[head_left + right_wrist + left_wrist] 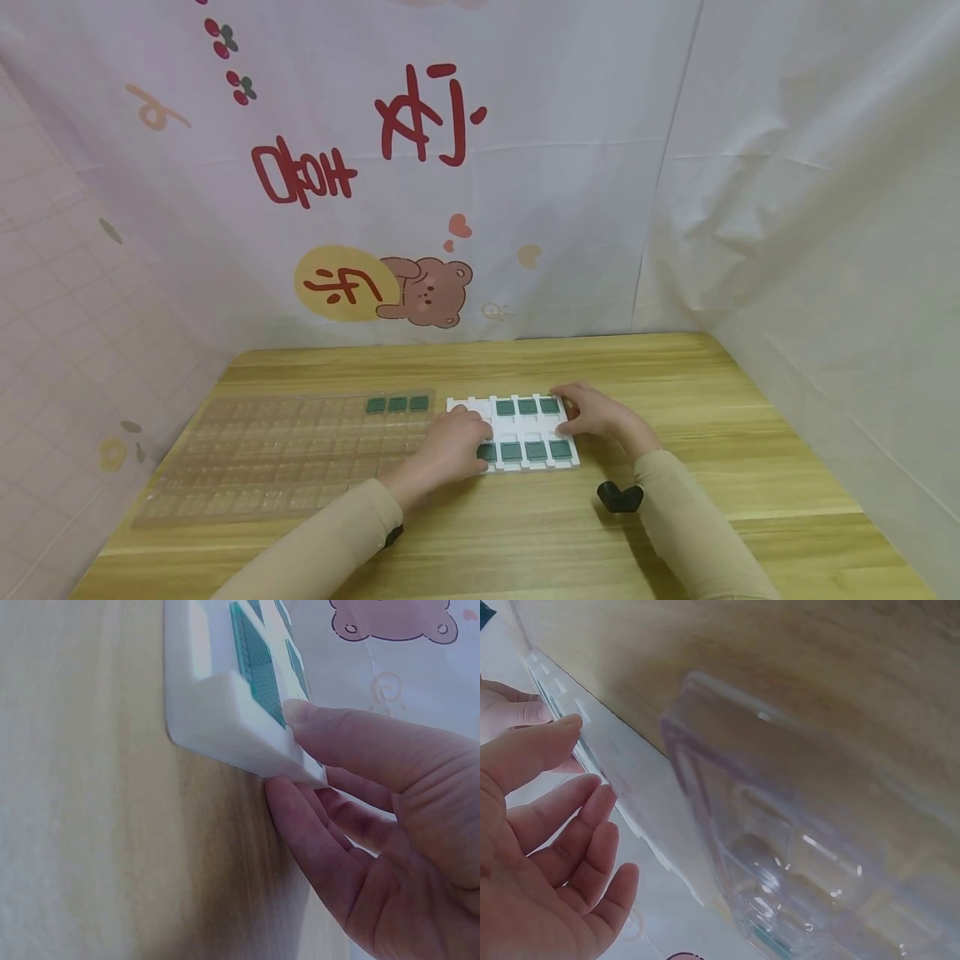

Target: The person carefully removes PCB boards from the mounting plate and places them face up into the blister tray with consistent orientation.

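Note:
A white tray (531,433) with square recesses lies on the table, several green square chips (527,407) set in it. At its right end, my right hand (596,414) grips the edge; in the right wrist view the thumb lies at the top rim beside a green chip (255,664) and the fingers are against the side. Over the tray's left end reaches my left hand (450,446), hiding part of it. In the left wrist view its thumb and fingers (604,855) are apart, with nothing seen between them.
Left of the white tray lies a wide clear plastic tray (247,450) with many compartments; its far right corner holds 3 green chips (397,404). Both trays rest on a wood-grain table (510,533). A printed cloth (570,208) hangs behind and at the sides.

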Action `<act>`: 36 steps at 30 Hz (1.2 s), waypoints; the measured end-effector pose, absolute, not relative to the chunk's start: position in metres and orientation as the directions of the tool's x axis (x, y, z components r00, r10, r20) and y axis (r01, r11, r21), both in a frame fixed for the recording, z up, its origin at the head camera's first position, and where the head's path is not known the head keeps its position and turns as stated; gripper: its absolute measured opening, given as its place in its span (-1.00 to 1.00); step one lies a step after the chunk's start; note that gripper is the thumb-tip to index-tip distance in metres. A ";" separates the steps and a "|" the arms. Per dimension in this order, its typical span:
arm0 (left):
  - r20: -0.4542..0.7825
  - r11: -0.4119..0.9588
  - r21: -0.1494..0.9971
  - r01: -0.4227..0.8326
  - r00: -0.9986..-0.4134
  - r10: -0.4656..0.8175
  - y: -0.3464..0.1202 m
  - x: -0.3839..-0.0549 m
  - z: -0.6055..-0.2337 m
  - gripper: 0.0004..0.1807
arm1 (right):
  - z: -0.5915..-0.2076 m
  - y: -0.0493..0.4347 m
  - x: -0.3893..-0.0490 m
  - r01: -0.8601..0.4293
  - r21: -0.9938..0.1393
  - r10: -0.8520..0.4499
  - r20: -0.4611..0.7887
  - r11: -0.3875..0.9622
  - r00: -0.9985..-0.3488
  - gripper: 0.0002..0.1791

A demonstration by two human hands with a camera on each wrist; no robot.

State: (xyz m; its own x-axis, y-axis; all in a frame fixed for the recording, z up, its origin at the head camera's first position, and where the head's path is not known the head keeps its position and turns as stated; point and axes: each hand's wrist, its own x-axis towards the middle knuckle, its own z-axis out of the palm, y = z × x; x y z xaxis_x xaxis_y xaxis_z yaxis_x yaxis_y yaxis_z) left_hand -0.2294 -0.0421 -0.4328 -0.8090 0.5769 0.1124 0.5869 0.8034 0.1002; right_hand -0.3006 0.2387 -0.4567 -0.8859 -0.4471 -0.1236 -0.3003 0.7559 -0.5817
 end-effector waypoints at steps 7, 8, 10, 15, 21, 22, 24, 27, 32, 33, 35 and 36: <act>0.089 0.813 0.104 0.573 -0.820 0.566 -0.040 -0.232 -0.433 -0.80 | -0.457 0.239 -0.301 -0.296 -0.586 -0.445 -0.125 0.754 -0.887 -0.22; 0.086 0.814 0.103 0.571 -0.821 0.565 -0.039 -0.232 -0.433 -0.80 | -0.458 0.239 -0.301 -0.291 -0.591 -0.444 -0.128 0.753 -0.887 -0.22; 0.079 0.817 0.104 0.567 -0.824 0.561 -0.039 -0.232 -0.432 -0.81 | -0.458 0.239 -0.301 -0.288 -0.592 -0.443 -0.132 0.752 -0.887 -0.22; 0.071 0.821 0.103 0.561 -0.827 0.557 -0.037 -0.231 -0.432 -0.82 | -0.458 0.239 -0.301 -0.289 -0.592 -0.443 -0.131 0.753 -0.887 -0.22; 0.063 0.824 0.108 0.556 -0.831 0.553 -0.036 -0.233 -0.434 -0.83 | -0.455 0.238 -0.300 -0.295 -0.589 -0.445 -0.125 0.752 -0.887 -0.22; 0.063 0.825 0.109 0.555 -0.832 0.551 -0.036 -0.233 -0.434 -0.83 | -0.455 0.238 -0.300 -0.299 -0.587 -0.448 -0.123 0.753 -0.886 -0.22; 0.063 0.826 0.113 0.553 -0.833 0.549 -0.036 -0.234 -0.434 -0.83 | -0.454 0.238 -0.300 -0.305 -0.583 -0.451 -0.121 0.754 -0.884 -0.22; 0.060 0.827 0.116 0.550 -0.835 0.547 -0.037 -0.234 -0.435 -0.83 | -0.454 0.238 -0.300 -0.305 -0.582 -0.452 -0.122 0.754 -0.884 -0.22; 0.060 0.824 0.132 0.551 -0.834 0.548 -0.037 -0.234 -0.434 -0.84 | -0.454 0.238 -0.300 -0.305 -0.583 -0.454 -0.125 0.753 -0.882 -0.23; 0.060 0.823 0.139 0.550 -0.835 0.548 -0.037 -0.234 -0.434 -0.84 | -0.455 0.238 -0.299 -0.303 -0.584 -0.452 -0.124 0.753 -0.883 -0.23; 0.057 0.823 0.148 0.549 -0.835 0.547 -0.037 -0.234 -0.434 -0.84 | -0.455 0.238 -0.299 -0.302 -0.585 -0.452 -0.124 0.752 -0.884 -0.23; 0.054 0.823 0.149 0.548 -0.836 0.547 -0.036 -0.234 -0.434 -0.85 | -0.455 0.238 -0.299 -0.300 -0.587 -0.450 -0.125 0.752 -0.884 -0.23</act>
